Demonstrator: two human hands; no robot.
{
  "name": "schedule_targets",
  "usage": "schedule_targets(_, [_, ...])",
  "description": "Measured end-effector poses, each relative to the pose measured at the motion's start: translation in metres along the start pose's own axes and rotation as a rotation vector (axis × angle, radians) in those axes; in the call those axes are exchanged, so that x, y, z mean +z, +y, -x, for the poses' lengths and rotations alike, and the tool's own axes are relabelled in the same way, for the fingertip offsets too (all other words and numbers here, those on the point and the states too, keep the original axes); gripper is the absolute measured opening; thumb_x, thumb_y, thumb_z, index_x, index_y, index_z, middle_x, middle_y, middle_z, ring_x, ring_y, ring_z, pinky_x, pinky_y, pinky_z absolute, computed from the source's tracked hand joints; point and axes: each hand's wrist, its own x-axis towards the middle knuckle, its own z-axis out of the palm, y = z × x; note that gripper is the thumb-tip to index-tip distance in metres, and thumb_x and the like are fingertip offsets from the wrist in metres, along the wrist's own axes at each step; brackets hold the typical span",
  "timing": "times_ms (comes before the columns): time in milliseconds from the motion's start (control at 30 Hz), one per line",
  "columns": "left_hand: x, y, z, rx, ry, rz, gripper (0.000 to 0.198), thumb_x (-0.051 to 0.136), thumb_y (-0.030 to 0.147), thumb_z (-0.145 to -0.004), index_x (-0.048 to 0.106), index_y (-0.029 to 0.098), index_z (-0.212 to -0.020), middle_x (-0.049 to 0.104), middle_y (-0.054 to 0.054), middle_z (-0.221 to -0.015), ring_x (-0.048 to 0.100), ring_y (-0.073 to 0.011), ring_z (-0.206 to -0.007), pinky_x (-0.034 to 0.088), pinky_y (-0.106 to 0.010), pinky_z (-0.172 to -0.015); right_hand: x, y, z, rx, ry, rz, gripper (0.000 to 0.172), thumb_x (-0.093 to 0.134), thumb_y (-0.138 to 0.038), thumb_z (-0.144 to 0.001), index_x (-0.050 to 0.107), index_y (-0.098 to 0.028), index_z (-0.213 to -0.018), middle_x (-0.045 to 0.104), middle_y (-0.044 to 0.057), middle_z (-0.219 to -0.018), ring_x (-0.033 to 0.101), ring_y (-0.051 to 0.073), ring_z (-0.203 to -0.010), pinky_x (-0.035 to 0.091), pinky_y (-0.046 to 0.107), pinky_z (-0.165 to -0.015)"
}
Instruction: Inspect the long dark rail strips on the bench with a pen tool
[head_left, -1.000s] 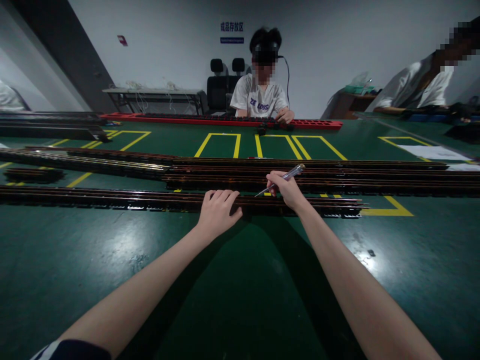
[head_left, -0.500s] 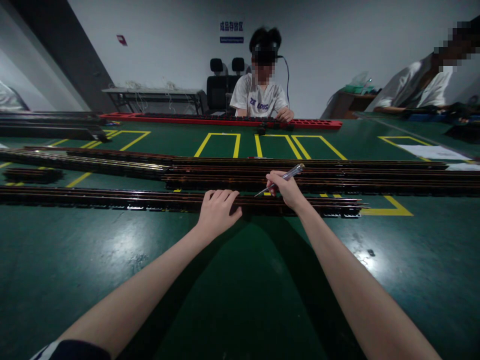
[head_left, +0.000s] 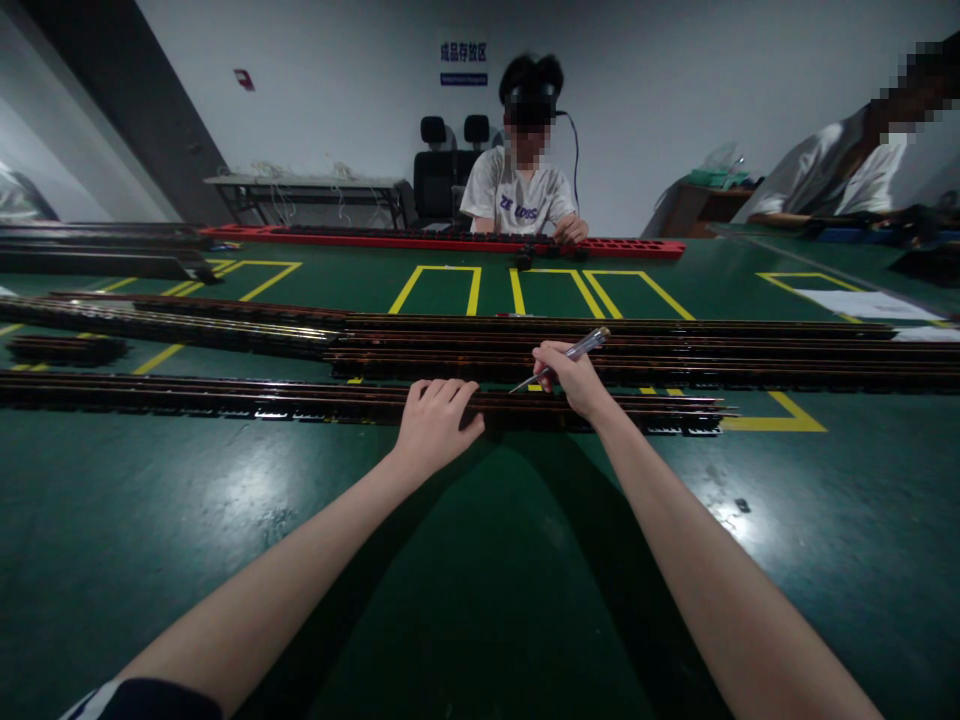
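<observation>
Red tray with dark pieces, right hand gripping screwdriver, left hand laid on dark strips, grip unclear

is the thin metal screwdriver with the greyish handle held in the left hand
No, the right hand grips the screwdriver, while the left hand lies over the long dark strips.

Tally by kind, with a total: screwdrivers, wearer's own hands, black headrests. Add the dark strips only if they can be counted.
Screwdriver: 1
Wearer's hands (left hand, right hand): 2
Black headrests: 2
Total: 5
Dark strips: too tightly packed to count, left out.
</observation>
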Motion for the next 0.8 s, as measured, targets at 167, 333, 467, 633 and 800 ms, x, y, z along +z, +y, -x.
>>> schedule_targets(167, [0.0001,0.0002,0.0002,0.0,0.005,-0.001,0.032,0.05,0.032,-0.087,0.063,0.015,-0.111,0.07,-0.011,-0.11,0.063,-0.0273,-0.1,0.043,-0.047,-0.09,0.0002,-0.0011,-0.0003,-0.006,0.007,0.008,0.031,0.06,-0.035,-0.074,0.053,-0.018,-0.049,0.045,-0.004,-0.044,0.041,0.007,-0.04,0.032,0.021,-0.04])
schedule_targets(333, [0.0003,0.0002,0.0007,-0.002,0.0,0.005,0.033,0.05,0.032,-0.087,0.063,0.015,-0.112,0.07,-0.012,-0.11,0.063,-0.0274,-0.101,0.043,-0.046,-0.091,0.0001,-0.0013,0.0005,-0.012,0.0,0.01,0.03,0.059,-0.033,-0.075,0.053,-0.018,-0.05,0.045,-0.004,-0.044,0.042,0.007,-0.04,0.032,0.021,-0.04])
schedule_targets(467, [0.0002,0.0002,0.0006,-0.001,0.0,-0.004,0.033,0.049,0.032,-0.087,0.063,0.014,-0.111,0.07,-0.011,-0.11,0.063,-0.0272,-0.101,0.043,-0.046,-0.091,0.0005,-0.0024,0.0016,-0.006,0.007,0.007,0.03,0.06,-0.034,-0.074,0.053,-0.018,-0.049,0.045,-0.004,-0.044,0.042,0.007,-0.04,0.033,0.021,-0.04])
schedule_targets(633, [-0.0005,0.0004,0.0001,-0.004,-0.01,-0.004,0.033,0.049,0.032,-0.087,0.063,0.015,-0.112,0.069,-0.011,-0.11,0.062,-0.0271,-0.101,0.043,-0.046,-0.091,0.0007,-0.0034,0.0014,0.0,0.007,0.004,0.03,0.06,-0.033,-0.073,0.053,-0.018,-0.049,0.045,-0.003,-0.043,0.042,0.008,-0.04,0.032,0.021,-0.04])
schedule_targets(800, [-0.0016,0.0008,-0.0004,-0.01,-0.018,0.004,0.033,0.049,0.032,-0.087,0.063,0.014,-0.112,0.069,-0.012,-0.11,0.062,-0.0277,-0.101,0.043,-0.047,-0.091,0.0001,-0.0029,0.0015,-0.003,0.0,0.01,0.03,0.059,-0.033,-0.075,0.053,-0.018,-0.049,0.045,-0.003,-0.043,0.042,0.008,-0.04,0.033,0.022,-0.041])
